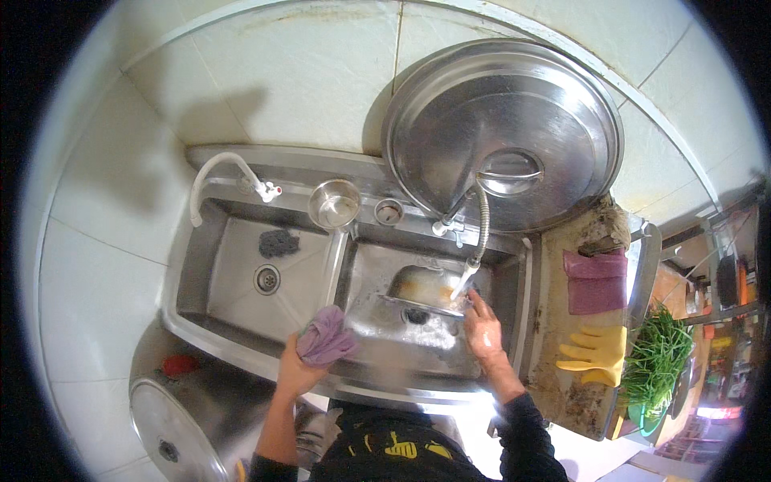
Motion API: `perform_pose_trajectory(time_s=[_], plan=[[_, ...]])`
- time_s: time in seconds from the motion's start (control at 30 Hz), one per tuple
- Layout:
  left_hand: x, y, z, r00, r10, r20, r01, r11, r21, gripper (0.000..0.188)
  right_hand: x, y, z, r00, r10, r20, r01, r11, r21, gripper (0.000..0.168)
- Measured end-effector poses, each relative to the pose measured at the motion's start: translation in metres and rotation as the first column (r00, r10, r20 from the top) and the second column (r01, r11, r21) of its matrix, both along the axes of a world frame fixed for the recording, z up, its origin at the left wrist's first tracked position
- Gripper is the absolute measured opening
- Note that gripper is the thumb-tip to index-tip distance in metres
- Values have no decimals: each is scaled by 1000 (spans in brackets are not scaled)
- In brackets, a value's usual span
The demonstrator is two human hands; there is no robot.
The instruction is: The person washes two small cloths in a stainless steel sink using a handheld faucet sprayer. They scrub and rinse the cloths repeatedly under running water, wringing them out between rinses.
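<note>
A bunched purple cloth [327,338] is gripped in my left hand [299,369], above the front edge of the double sink near the divider. With my right hand [483,331] I hold the right end of a stainless steel basin [424,284] by its rim. The basin is tilted on its side in the right sink bowl [397,358], its outside facing the back and showing brownish stains. Over it hangs the white nozzle [462,282] of a flexible metal tap hose [483,223]. My right fingertips are partly hidden at the basin's edge. Wet patches shine on the sink floor.
The left sink bowl [241,289] holds a dark scouring pad [279,243]. A metal pot [334,203] and small cup [388,212] stand on the back ledge. A large steel lid [512,132] leans behind. To the right lie a yellow rubber glove [596,355] and folded purple cloth [596,282].
</note>
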State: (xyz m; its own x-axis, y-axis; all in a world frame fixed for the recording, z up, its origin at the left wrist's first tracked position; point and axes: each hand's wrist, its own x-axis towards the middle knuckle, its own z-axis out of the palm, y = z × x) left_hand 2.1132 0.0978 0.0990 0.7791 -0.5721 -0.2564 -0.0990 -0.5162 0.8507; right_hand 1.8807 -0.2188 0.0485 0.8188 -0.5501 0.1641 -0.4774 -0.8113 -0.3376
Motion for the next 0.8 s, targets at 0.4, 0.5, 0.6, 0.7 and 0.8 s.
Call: perform_pose_trajectory(time_s=[0.4,0.5,0.6,0.7,0.8], plan=[[5,7,-17,998,38,-50,-37,999,12,69,-101,-8,63,989,115,98,-93,974,-206,6],[2,-1,-22,998,69,-9,-69,996,-56,70,-69,-2,28,978,-100,186,83,992,94,12],[-4,-19,-27,997,72,20,-69,988,-140,72,-44,-4,-49,945,-322,62,291,910,295,22],[-10,-46,-21,990,-138,-41,132,983,-127,84,-39,12,-87,860,-463,-214,500,684,531,22],[-32,-93,-15,863,-385,327,337,921,195,96,-63,28,-137,756,-606,-246,520,329,788,23]])
